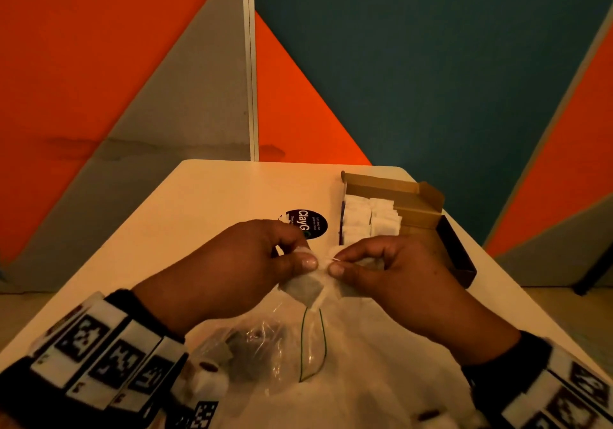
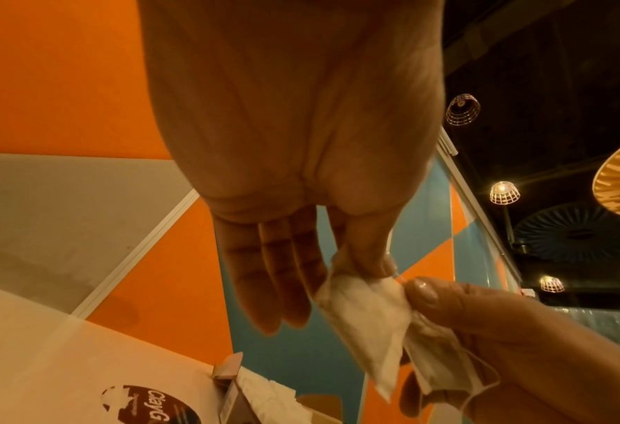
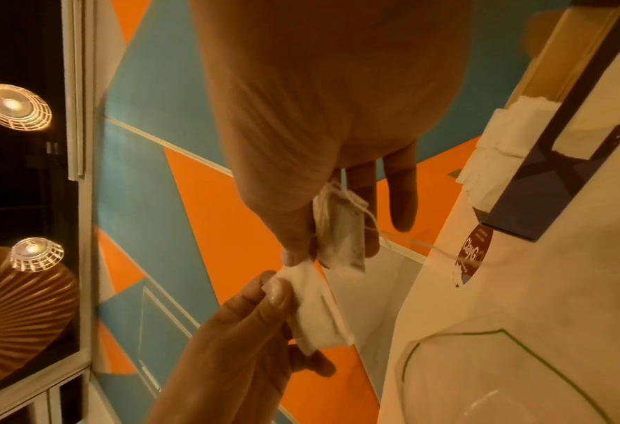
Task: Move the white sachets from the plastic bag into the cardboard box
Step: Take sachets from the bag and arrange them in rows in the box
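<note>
Both hands meet above the table's middle, each pinching a white sachet. My left hand (image 1: 306, 256) grips one sachet (image 1: 305, 291) between thumb and forefinger; the left wrist view shows this sachet (image 2: 366, 315) hanging below the thumb. My right hand (image 1: 336, 262) pinches a second sachet (image 1: 351, 287), which the right wrist view shows as a sachet (image 3: 341, 232) with thin string at its top. The two sachets touch at their upper corners. Below the hands lies the clear plastic bag (image 1: 298, 345). The cardboard box (image 1: 414, 193) stands open at the far right, with rows of white sachets (image 1: 368, 219) inside.
A round dark sticker (image 1: 310, 224) sits on the white table (image 1: 205, 216) left of the box. Orange, grey and teal wall panels stand behind the table. Marker bands wrap both wrists. Table edges run close on the left and right.
</note>
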